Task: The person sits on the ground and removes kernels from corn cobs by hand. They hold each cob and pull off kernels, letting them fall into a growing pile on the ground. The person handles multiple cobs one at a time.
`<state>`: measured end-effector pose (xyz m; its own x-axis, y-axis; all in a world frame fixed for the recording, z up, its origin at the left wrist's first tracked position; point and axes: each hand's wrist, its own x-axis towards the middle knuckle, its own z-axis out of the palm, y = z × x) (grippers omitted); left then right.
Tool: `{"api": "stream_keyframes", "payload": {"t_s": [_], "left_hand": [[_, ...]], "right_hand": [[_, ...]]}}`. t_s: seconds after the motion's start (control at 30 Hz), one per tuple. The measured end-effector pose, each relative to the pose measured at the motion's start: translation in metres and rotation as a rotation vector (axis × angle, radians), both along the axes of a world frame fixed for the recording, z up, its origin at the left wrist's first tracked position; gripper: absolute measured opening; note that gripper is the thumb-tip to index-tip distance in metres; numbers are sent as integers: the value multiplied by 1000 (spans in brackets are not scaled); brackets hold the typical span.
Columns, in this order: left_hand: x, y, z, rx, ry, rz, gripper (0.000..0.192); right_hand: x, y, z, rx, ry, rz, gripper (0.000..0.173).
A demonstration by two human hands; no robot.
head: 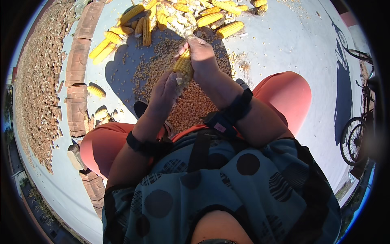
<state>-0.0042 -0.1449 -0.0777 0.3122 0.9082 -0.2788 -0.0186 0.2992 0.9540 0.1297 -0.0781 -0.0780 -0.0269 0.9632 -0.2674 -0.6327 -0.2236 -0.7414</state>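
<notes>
An ear of corn (pixel 183 65) is held between my two hands, above a heap of loose kernels (pixel 193 105) on the ground. My left hand (pixel 166 88) grips its lower end, where the rows look partly stripped and pale. Around the upper end my right hand (pixel 199 50) is closed, thumb pointing away from me; the fingers partly hide the ear. Just beyond my hands lies a pile of whole yellow corn ears (pixel 161 16), mixed with pale cobs or husks.
A row of reddish bricks (pixel 77 62) runs along the left, with a broad spread of brown pieces (pixel 42 82) past it. One ear (pixel 96 91) lies apart near the bricks. My bent knees (pixel 286 97) flank the kernels. A bicycle (pixel 355 140) stands at the far right.
</notes>
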Motion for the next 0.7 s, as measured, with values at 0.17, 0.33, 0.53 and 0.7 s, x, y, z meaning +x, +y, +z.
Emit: {"api": "stream_keyframes", "payload": {"t_s": [0.17,0.33,0.53,0.7], "left_hand": [[11,0,10,502,621,-39,40],[3,7,1,381,572,-36,36],[4,6,9,7,2,-4,37],[6,12,5,-39,-69,4,42]], "right_hand": [[-5,-3,-6,31,-90,-55,27],[-5,0,-8,89,-154,-63,27],[-1,8,-21,79,-138,-48,29],[-5,6,-13,85,-21,159,33]]}}
